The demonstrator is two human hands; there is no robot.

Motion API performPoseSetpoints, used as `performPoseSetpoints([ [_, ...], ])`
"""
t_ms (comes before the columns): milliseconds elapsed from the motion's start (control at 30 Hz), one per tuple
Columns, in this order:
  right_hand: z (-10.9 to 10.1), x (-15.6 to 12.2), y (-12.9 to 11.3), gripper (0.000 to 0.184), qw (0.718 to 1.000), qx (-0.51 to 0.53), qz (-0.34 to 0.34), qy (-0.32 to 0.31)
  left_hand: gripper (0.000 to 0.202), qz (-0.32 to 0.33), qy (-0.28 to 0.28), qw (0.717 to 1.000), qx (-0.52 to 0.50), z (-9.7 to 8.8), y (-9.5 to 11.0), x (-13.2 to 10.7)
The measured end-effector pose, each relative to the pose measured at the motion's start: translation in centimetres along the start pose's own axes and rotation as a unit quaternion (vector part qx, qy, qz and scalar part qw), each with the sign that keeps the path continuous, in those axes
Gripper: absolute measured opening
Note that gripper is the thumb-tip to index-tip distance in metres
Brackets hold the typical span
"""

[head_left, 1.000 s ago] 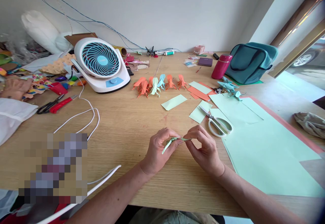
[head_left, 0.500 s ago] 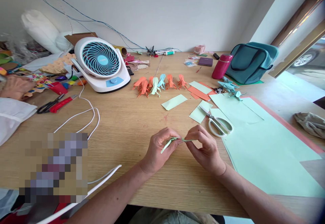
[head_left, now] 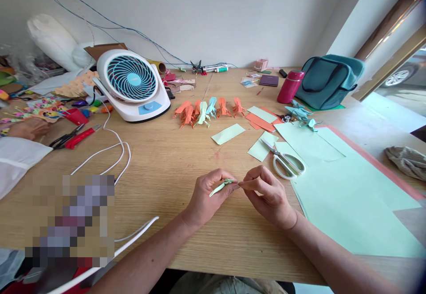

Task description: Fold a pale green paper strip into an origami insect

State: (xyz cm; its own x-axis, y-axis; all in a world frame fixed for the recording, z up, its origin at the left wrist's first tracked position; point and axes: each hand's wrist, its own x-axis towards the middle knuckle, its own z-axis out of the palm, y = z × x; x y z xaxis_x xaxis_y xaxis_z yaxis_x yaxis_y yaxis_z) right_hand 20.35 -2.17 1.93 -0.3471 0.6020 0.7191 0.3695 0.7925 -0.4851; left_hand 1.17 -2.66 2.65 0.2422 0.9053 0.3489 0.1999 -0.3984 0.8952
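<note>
Between my two hands is a small folded piece of light green paper (head_left: 218, 189), narrow and pleated, one pointed end slanting down to the left. My left hand (head_left: 209, 198) pinches its middle between thumb and fingers. The fingertips of my right hand (head_left: 268, 196) are pressed together at the paper's right end, touching the left fingertips; most of that end is hidden. Beyond my hands stands a row of folded paper figures: orange ones (head_left: 223, 108), a pale green one (head_left: 203, 114) and a light blue one (head_left: 212, 107).
White-handled scissors (head_left: 289, 164) lie on green paper pieces at right, beside large green sheets (head_left: 353, 205). A pale green strip (head_left: 228, 134) lies ahead. Further off are a fan (head_left: 133, 85), a pink bottle (head_left: 290, 87) and a teal bag (head_left: 328, 83). At left, another person's white sleeve (head_left: 23, 160) shows.
My right fingers have curled further round the right end of the folded paper, which now shows less. The other person's sleeve at left has shifted slightly right and down.
</note>
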Motion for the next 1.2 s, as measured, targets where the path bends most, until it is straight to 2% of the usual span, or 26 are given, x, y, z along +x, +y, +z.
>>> performPoseSetpoints([
  [167, -0.3, 0.0, 0.0, 0.031, 0.999, -0.035, -0.03, 0.003, 0.012, 0.015, 0.0, 1.0, 0.012, -0.2, 0.4, 0.0],
  [400, -0.7, 0.5, 0.1, 0.027, 0.992, -0.099, -0.077, -0.009, 0.009, 0.055, 0.001, 0.997, 0.059, -0.4, 0.0, -0.1],
  [600, -1.0, 0.4, 0.2, 0.025, 0.991, -0.109, -0.078, -0.015, 0.011, 0.05, -0.003, 0.996, 0.071, -0.3, -0.1, 0.0],
  [767, -0.5, 0.4, -0.2, 0.019, 1.0, 0.0, 0.029, -0.001, 0.004, 0.06, -0.004, 0.995, 0.077, -0.7, 0.2, 0.1],
  [933, -0.1, 0.5, -0.6, 0.013, 0.985, 0.092, 0.143, -0.01, 0.003, 0.113, 0.011, 0.989, 0.095, -1.1, 0.5, 0.3],
  [1067, 0.1, 0.6, -0.5, 0.018, 0.938, 0.232, 0.254, -0.052, 0.007, 0.16, 0.007, 0.981, 0.109, -1.1, 0.5, 0.4],
  [1200, 0.0, 0.4, 0.0, 0.022, 0.884, 0.325, 0.326, -0.086, 0.007, 0.19, 0.003, 0.974, 0.127, -1.3, 0.5, 0.6],
])
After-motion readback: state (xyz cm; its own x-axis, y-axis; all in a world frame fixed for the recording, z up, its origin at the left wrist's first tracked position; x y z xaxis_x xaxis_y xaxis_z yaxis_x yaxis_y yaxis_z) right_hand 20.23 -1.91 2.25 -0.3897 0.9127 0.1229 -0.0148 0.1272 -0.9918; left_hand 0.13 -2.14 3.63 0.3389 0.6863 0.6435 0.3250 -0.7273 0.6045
